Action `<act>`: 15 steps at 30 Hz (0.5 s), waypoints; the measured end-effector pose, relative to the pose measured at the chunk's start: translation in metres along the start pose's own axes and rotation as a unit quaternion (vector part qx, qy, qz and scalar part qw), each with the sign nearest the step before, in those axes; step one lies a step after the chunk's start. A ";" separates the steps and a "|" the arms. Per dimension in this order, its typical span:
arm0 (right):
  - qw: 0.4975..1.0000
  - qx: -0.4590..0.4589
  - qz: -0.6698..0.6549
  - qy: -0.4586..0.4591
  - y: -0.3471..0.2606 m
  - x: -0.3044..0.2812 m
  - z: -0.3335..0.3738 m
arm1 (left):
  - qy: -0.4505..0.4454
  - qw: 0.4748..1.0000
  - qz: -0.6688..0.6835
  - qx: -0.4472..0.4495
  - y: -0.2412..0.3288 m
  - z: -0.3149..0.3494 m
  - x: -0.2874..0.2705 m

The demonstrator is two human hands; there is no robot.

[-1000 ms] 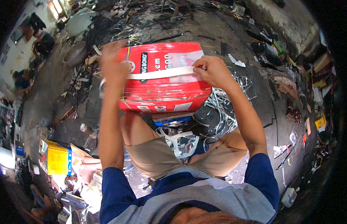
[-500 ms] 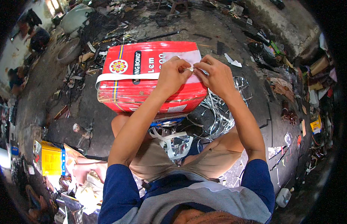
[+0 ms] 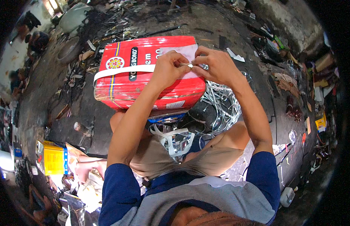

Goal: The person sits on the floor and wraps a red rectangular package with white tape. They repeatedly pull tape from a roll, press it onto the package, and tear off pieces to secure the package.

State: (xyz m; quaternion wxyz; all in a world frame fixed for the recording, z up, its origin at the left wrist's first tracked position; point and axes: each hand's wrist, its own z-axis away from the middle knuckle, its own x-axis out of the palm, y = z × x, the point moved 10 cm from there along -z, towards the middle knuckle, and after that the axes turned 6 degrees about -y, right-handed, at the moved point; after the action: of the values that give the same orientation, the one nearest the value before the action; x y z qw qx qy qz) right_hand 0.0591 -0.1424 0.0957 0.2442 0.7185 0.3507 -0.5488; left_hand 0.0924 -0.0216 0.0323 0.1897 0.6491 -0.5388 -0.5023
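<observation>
A large red printed box (image 3: 145, 86) stands in front of my knees, with a pale pinkish sheet (image 3: 171, 49) on the right part of its top. Across the top runs a white strip (image 3: 124, 70), bending down over the left edge and passing under my left hand. My left hand (image 3: 168, 69) is closed, thumb and fingers pinched at a small white piece (image 3: 190, 65). Facing it, my right hand (image 3: 214, 64) pinches at the same small piece, fingertips almost touching the left ones. Whether the piece belongs to the strip is hidden by my hand.
Silvery strips (image 3: 222, 105) lie tangled right of the box. White strips (image 3: 175, 142) lie between my legs. A yellow tin (image 3: 54, 158) stands at the lower left, another yellow container (image 3: 321, 122) at the far right. Scraps litter the dark floor, and a person (image 3: 37, 40) is at the far left.
The box appears slightly further left and up in view. My right hand has turned a little, its fingers closing in on the small white piece; both hands stay together.
</observation>
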 end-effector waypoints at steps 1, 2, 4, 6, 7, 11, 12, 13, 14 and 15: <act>1.000 0.014 -0.017 -0.008 0.004 -0.001 -0.001 | 0.003 1.000 0.014 -0.008 -0.002 0.000 0.000; 0.999 0.025 -0.044 0.014 0.009 -0.004 0.001 | 0.007 0.999 0.028 -0.016 -0.003 0.000 0.000; 0.993 0.045 -0.099 0.052 0.015 0.002 0.006 | 0.022 0.999 0.024 0.003 -0.001 0.000 -0.001; 0.985 0.081 -0.125 0.090 0.019 0.004 0.012 | 0.033 0.999 0.015 0.018 0.000 0.000 -0.003; 0.979 0.107 -0.136 0.106 0.021 0.007 0.015 | 0.037 0.999 0.008 0.022 0.001 0.000 -0.003; 0.947 0.184 -0.192 0.182 0.033 0.020 0.020 | 0.060 0.997 -0.026 0.046 0.007 0.002 -0.005; 0.933 0.207 -0.236 0.179 0.042 0.030 0.022 | 0.061 0.997 -0.035 0.041 0.007 0.002 -0.004; 0.916 0.229 -0.279 0.175 0.052 0.041 0.023 | 0.062 0.996 -0.043 0.037 0.007 0.001 -0.004; 0.897 0.252 -0.321 0.171 0.061 0.052 0.026 | 0.063 0.996 -0.052 0.033 0.008 0.001 -0.003; 0.873 0.260 -0.374 0.175 0.064 0.061 0.026 | 0.051 0.997 -0.051 0.023 0.008 -0.001 -0.002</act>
State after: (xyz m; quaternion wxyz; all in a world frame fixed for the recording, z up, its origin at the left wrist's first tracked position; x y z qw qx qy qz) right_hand 0.1022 -0.1878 0.0283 -0.2407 0.6554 0.4750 -0.5356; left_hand 0.0894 -0.0225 0.0396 0.1763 0.7048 -0.5063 -0.4647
